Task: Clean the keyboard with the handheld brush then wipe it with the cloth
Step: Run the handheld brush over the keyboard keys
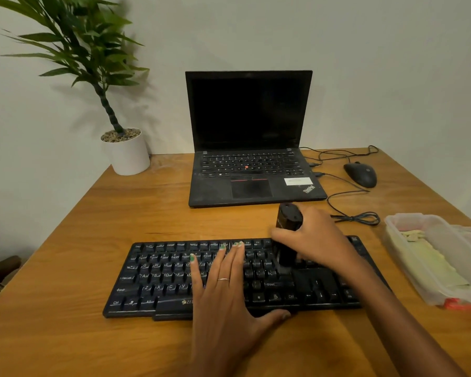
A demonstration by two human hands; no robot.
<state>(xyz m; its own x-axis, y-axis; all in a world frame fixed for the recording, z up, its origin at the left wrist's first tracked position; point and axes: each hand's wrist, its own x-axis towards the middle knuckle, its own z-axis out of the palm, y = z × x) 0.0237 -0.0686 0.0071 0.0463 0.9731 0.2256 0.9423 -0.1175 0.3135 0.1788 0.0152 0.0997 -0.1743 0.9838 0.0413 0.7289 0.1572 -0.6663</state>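
The wooden table point(65, 268) fills most of my view, running back to a pale wall. At the back left stands a leafy plant point(74, 42) in a white pot point(129, 156). An open black laptop point(252, 148) with a dark screen sits at the back centre, lid upright.

The black keyboard point(161, 278) lies in front of me, near the table's front edge, its long side running left to right. To my right, near the table's edge, rests a clear plastic container point(446, 265) with something pale and folded inside; I cannot tell whether that is the cloth.

My left hand point(223, 292) lies flat on the middle of the keyboard, fingers straight and spread over the keys, thumb at the front edge, so this grip is apart and only pressing down. My right hand point(318, 238) reaches over the keyboard's right half, its grip clamped on the handheld brush point(287, 235), a dark upright body whose lower end meets the keys just right of my left fingertips.

A black mouse point(360, 174) sits right of the laptop, its cable point(354, 217) looping across the table behind my right hand.
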